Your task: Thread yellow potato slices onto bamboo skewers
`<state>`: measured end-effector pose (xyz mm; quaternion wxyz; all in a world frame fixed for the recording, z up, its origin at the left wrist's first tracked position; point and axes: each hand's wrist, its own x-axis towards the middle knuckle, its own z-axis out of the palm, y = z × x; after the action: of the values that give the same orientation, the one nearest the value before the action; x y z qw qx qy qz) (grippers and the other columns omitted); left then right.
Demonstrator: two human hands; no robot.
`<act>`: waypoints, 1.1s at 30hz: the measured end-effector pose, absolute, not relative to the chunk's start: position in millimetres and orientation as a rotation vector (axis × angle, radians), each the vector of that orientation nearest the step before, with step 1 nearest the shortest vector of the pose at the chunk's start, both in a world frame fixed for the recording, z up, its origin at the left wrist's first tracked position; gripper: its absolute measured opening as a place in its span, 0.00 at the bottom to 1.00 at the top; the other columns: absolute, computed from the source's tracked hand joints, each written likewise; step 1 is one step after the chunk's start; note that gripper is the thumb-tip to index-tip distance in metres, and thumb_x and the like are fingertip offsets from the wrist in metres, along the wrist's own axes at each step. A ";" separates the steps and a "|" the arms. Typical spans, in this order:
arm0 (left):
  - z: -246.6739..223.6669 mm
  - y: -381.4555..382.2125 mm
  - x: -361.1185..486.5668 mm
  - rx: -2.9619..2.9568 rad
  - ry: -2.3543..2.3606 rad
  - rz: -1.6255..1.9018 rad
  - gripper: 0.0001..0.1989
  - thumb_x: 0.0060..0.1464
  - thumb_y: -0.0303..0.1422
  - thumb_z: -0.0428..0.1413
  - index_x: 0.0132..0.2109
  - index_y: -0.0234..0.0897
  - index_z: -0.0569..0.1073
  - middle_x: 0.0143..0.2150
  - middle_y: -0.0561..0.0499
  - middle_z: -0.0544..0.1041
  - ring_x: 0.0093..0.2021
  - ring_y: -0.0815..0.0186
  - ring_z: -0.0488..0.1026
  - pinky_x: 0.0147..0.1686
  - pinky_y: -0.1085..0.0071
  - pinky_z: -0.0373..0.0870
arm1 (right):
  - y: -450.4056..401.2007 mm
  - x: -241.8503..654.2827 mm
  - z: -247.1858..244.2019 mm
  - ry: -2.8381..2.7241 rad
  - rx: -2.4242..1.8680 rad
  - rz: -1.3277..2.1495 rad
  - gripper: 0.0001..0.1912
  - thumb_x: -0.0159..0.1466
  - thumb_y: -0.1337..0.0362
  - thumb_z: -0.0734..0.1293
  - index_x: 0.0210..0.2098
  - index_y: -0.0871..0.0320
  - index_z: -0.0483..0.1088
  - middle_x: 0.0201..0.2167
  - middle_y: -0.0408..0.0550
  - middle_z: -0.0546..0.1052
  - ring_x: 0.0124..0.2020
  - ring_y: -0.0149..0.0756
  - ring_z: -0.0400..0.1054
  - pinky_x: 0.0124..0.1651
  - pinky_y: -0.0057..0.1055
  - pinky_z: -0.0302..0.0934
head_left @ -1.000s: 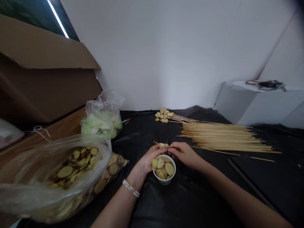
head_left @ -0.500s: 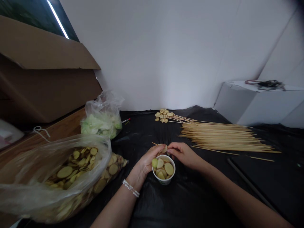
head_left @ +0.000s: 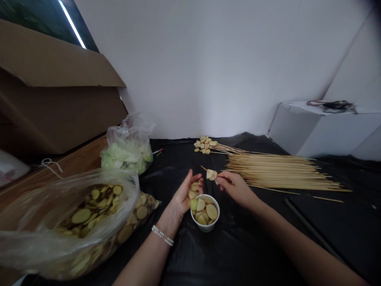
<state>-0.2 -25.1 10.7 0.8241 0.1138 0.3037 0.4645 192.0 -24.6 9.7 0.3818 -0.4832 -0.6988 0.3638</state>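
Note:
Pinched in my right hand (head_left: pixel 234 186) is a wooden skewer (head_left: pixel 203 168), its tip pointing left and up. A few pale potato slices (head_left: pixel 211 174) are threaded on it close to my fingertips. My left hand (head_left: pixel 182 195), palm up with curled fingers, cradles a couple of loose potato slices (head_left: pixel 193 193). Just below and between both hands stands a white cup (head_left: pixel 207 228) heaped with cut slices, one of them greener. The left hand's edge is beside the cup's rim; whether they touch I cannot tell.
A big clear bag (head_left: pixel 135 186) of potato slices lies at left, with a bag of pale green leaves (head_left: pixel 127 155) behind. Finished-looking potato skewers (head_left: pixel 205 143) rest near the wall beside a pile of bare skewers (head_left: pixel 282 171). A dark flat object (head_left: pixel 336 226) lies right.
My hands have moved apart. The right drew the skewer with its slices up and away from the left, whose fingers have loosened, showing loose slices in the palm.

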 end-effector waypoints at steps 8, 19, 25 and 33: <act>9.6 -24.4 -8.1 0.162 0.508 1.184 0.27 0.33 0.13 0.45 0.42 0.31 0.73 0.45 0.40 0.74 0.50 0.59 0.72 0.46 0.64 0.71 | -19.2 190.3 -5.0 -1.693 -1.170 1.028 0.14 0.57 0.65 0.61 0.43 0.57 0.68 0.29 0.42 0.71 0.21 0.26 0.63 0.26 0.25 0.59; 3.6 -20.0 -2.8 0.233 0.577 1.181 0.28 0.43 0.09 0.43 0.51 0.27 0.69 0.51 0.36 0.72 0.54 0.59 0.70 0.52 0.64 0.70 | -26.9 186.7 2.4 -1.699 -1.138 1.176 0.17 0.59 0.62 0.59 0.47 0.57 0.66 0.26 0.41 0.73 0.14 0.23 0.59 0.17 0.22 0.53; 6.9 -21.5 -1.9 0.286 0.624 1.165 0.28 0.47 0.11 0.46 0.56 0.28 0.66 0.54 0.34 0.71 0.53 0.57 0.70 0.51 0.65 0.70 | -27.1 186.6 3.3 -1.717 -1.152 1.172 0.17 0.59 0.62 0.59 0.47 0.57 0.66 0.26 0.41 0.73 0.14 0.23 0.58 0.17 0.22 0.54; 3.2 -18.3 -1.5 0.223 0.637 1.160 0.17 0.54 0.17 0.49 0.51 0.26 0.69 0.49 0.36 0.74 0.49 0.61 0.74 0.48 0.69 0.72 | -26.6 186.9 1.7 -1.726 -1.159 1.151 0.17 0.59 0.62 0.59 0.48 0.57 0.67 0.27 0.41 0.74 0.13 0.23 0.57 0.17 0.23 0.53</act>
<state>-1.5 -18.3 3.2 0.7831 0.1034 0.2951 0.5375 186.9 -26.6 1.7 0.3734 -0.4524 -0.6738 0.4494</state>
